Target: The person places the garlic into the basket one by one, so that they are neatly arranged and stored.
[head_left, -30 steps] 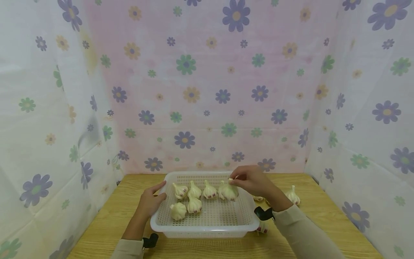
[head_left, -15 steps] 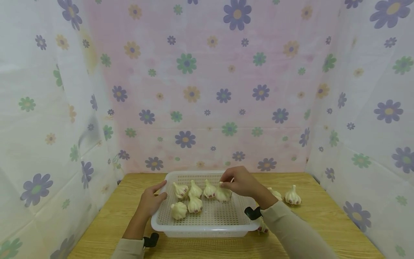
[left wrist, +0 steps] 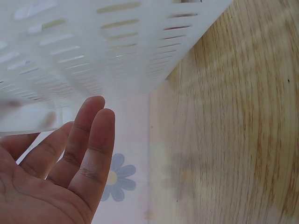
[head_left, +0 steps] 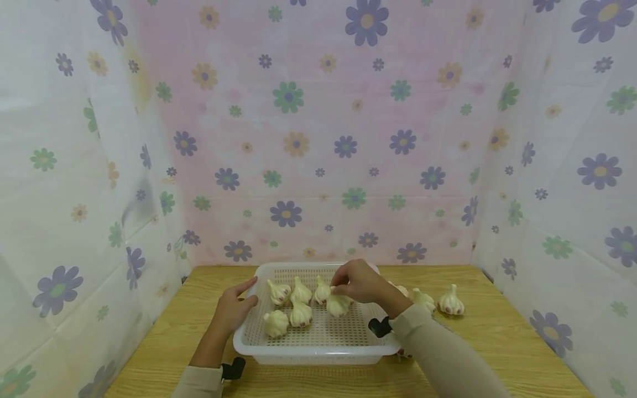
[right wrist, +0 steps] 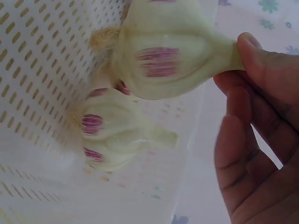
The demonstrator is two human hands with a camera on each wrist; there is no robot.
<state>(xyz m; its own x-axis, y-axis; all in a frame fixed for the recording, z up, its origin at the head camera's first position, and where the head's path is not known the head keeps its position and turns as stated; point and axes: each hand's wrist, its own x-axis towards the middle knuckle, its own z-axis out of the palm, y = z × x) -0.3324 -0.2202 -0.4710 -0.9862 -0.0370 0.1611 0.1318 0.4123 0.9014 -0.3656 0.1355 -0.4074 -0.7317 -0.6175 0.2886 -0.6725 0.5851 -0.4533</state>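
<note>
My right hand (head_left: 362, 282) pinches a garlic bulb (head_left: 339, 305) by its stem between thumb and fingertips, inside a white perforated plastic basket (head_left: 323, 351). In the right wrist view, the held bulb (right wrist: 163, 51) has purple streaks and a tuft of roots. Another garlic bulb (right wrist: 117, 133) sits close beside it. Several more bulbs stand in the basket, including a front-left bulb (head_left: 276, 324). The left hand (head_left: 233, 307) rests at the basket's left rim. Its fingers are fairly straight against the outside in the left wrist view, where the thumb is not visible.
Several garlic bulbs lie on the wooden table (head_left: 189, 331) right of the basket, among them a garlic bulb (head_left: 451, 301), with some partly behind the right arm. Flower-printed cloth (head_left: 323, 138) surrounds the table at the back and both sides.
The right hand has moved left and slightly down with the garlic bulb, from the basket's right side toward its middle. The left hand has stayed at the rim.
</note>
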